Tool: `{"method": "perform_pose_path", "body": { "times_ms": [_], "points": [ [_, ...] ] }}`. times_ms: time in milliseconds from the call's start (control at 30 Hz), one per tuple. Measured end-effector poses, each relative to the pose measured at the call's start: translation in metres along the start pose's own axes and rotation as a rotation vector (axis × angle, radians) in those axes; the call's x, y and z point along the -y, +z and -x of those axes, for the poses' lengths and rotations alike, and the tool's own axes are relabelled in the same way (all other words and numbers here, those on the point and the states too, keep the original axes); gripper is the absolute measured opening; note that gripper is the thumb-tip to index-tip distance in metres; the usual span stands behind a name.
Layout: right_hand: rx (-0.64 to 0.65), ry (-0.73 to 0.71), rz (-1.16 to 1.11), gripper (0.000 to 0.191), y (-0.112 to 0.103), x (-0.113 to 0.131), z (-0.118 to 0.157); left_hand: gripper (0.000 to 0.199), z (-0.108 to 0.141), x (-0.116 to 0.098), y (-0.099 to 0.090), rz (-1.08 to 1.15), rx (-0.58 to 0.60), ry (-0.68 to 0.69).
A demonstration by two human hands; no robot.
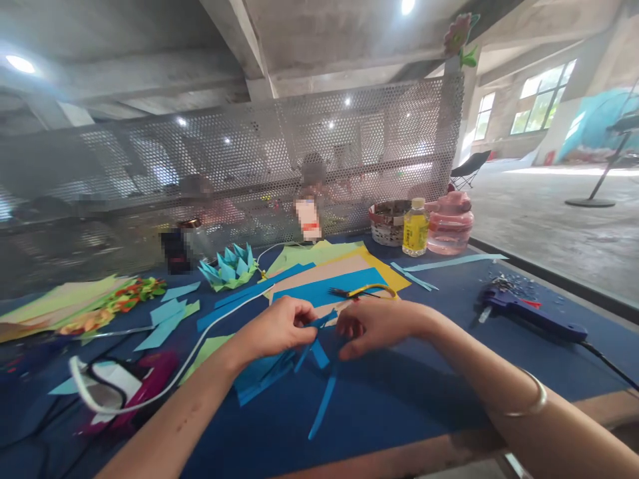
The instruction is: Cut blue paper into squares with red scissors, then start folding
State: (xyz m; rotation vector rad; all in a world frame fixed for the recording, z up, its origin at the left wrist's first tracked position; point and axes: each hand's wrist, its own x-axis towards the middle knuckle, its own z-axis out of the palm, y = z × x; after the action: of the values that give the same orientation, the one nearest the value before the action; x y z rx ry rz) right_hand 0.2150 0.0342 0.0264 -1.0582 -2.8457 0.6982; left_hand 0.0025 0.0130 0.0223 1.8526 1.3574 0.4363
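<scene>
My left hand point(287, 327) is closed on a narrow blue paper strip point(324, 320) pinched between thumb and fingers. Close to its right, my right hand point(369, 326) has curled fingers near the strip's other end; whether they grip it is unclear. Below my hands a longer blue strip point(323, 406) slants down over the dark blue tabletop point(399, 412). Short blue pieces point(318, 354) lie under my left fingertips, beside folded blue paper point(264, 379). Just behind my right hand are scissors point(367, 290) with yellow handles, on blue and pink sheets.
At right lies a purple glue gun point(536, 314) with a cord. Behind stand a basket point(389, 223), a yellow-labelled bottle point(416, 229) and a pink jug point(450, 226). At left are a folded paper lotus point(229, 267), a white cable point(210, 332) and coloured paper point(64, 303).
</scene>
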Motion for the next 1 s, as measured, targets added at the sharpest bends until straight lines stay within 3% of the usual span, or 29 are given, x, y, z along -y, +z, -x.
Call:
{"method": "perform_pose_path", "body": {
  "times_ms": [133, 300, 400, 567, 700, 833, 1000],
  "points": [
    [-0.008, -0.068, -0.044, 0.046, 0.019, 0.010, -0.008, 0.015, 0.008, 0.008, -0.008, 0.052, -0.019, -0.017],
    [0.005, -0.144, -0.082, 0.014, 0.031, 0.013, -0.012, 0.012, 0.013, 0.011, -0.010, 0.198, -0.022, -0.017],
    [0.016, -0.140, -0.150, 0.012, 0.027, 0.013, -0.010, 0.010, 0.011, 0.013, -0.007, 0.289, -0.056, -0.023],
    [-0.164, -0.153, -0.535, 0.014, 0.019, 0.007, -0.014, 0.008, 0.005, 0.017, 0.003, 0.419, -0.158, -0.017],
    [-0.313, -0.027, -0.780, 0.039, 0.026, 0.005, -0.024, 0.010, 0.002, 0.015, 0.015, 0.577, -0.241, 0.010],
    [-0.327, 0.020, -0.809, 0.036, 0.038, 0.007, -0.032, 0.013, 0.000, 0.014, 0.026, 0.720, -0.199, 0.063],
    [-0.462, 0.107, -0.614, 0.029, 0.044, 0.007, -0.033, 0.021, 0.001, 0.016, 0.031, 0.834, -0.190, 0.014]
  ]
}}
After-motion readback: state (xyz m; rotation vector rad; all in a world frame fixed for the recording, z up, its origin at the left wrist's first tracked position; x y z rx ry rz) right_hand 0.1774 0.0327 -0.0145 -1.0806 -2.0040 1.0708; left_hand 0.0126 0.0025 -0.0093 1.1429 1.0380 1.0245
